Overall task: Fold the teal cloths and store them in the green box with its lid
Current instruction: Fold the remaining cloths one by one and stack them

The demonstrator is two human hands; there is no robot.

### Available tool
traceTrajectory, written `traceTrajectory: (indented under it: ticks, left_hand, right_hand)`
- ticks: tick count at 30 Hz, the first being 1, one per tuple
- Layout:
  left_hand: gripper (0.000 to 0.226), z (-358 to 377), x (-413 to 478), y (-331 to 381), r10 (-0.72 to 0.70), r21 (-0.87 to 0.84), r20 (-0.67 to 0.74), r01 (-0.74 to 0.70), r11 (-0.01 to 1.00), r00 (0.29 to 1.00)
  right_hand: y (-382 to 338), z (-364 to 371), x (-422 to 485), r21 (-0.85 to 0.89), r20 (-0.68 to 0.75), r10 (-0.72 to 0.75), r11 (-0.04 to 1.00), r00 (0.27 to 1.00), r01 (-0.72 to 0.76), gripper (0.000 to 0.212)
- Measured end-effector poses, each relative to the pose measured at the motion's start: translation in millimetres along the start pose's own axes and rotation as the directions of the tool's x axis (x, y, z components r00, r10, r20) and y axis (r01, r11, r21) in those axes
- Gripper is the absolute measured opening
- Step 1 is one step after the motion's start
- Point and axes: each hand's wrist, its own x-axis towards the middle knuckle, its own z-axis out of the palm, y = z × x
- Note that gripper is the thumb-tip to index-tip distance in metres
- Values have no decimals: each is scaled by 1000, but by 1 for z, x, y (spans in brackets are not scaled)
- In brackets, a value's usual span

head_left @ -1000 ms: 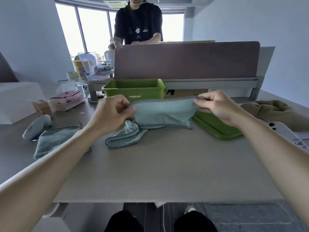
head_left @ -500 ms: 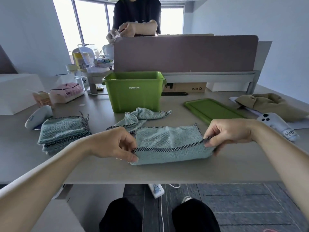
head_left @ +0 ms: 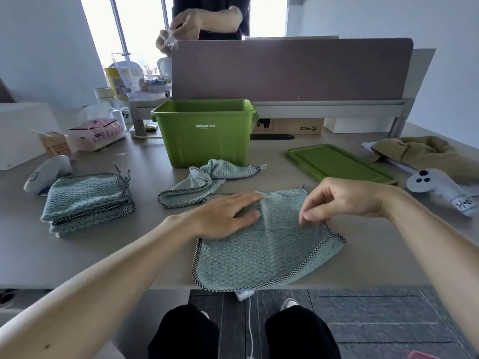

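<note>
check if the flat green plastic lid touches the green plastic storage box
Apart. The head view shows bare table between the green plastic lid and the green storage box.

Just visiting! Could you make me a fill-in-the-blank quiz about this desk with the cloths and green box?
The green box is uncovered; its lid lies on the desk to its ____. White print on the box reads STORAGE ____. The left hand lies flat on the spread cloth, coloured ____. The stack of folded cloths sits to the box's ____.
Missing: right; BOX; teal; left.
</note>
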Motion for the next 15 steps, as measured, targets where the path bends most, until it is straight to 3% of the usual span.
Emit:
traceTrajectory:
  ticks: [2, 4, 8, 11, 15]
  left_hand:
    - [63, 8, 14, -4, -1, 90, -13, 2, 996, 1000]
    - [69, 9, 24, -8, -7, 153, -15, 9, 988, 1000]
    - [79, 7, 33, -14, -20, 225, 25, 14, 974, 999]
    - [94, 4, 29, -20, -51, 201, 61, 38, 979, 997]
    - [109, 0, 15, -27, -65, 128, 45, 59, 990, 997]
  right_hand:
    - [1, 1, 9, -59, -224, -22, 998, 974, 9, 17]
    - [7, 2, 20, -208, -328, -29, 977, 944, -42, 35]
    - [28, 9, 39, -459, -193, 44, 879, 980, -129, 69]
    - [42, 8, 36, -448, -183, 63, 883, 981, -140, 82]
    - [47, 8, 22, -444, -231, 33, 886, 972, -136, 82]
